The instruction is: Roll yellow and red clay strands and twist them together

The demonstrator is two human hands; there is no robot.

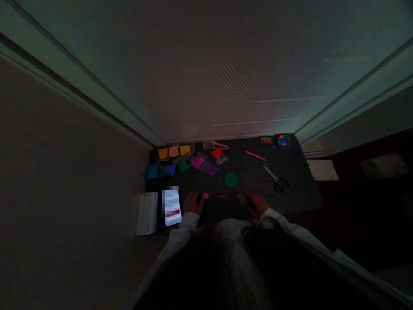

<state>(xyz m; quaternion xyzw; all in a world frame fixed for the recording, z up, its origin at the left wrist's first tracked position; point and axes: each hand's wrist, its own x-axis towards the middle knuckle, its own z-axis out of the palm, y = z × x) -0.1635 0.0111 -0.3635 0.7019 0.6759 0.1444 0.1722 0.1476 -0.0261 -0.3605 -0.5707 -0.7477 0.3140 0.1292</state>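
Note:
My left hand (192, 203) is closed, with a small pink lump (205, 196), soft clay by its look, at its fingertips. Opposite it, my right hand (257, 204) has its fingers closed on a small flat piece (241, 199) that is too dark to name. A thin red strip (223, 196) lies on the dark table between the two hands. Just beyond the strip is a flat green disc (231, 178). Dim light hides the finer detail of the fingers.
Bags of coloured clay (197, 162) lie at the back left. A lit phone (171, 206) and a white case (147, 213) are left of my left hand. Scissors (275, 177), a pink tool (256, 156) and small decorated pieces (283, 141) lie to the right. A white door (193, 86) rises behind.

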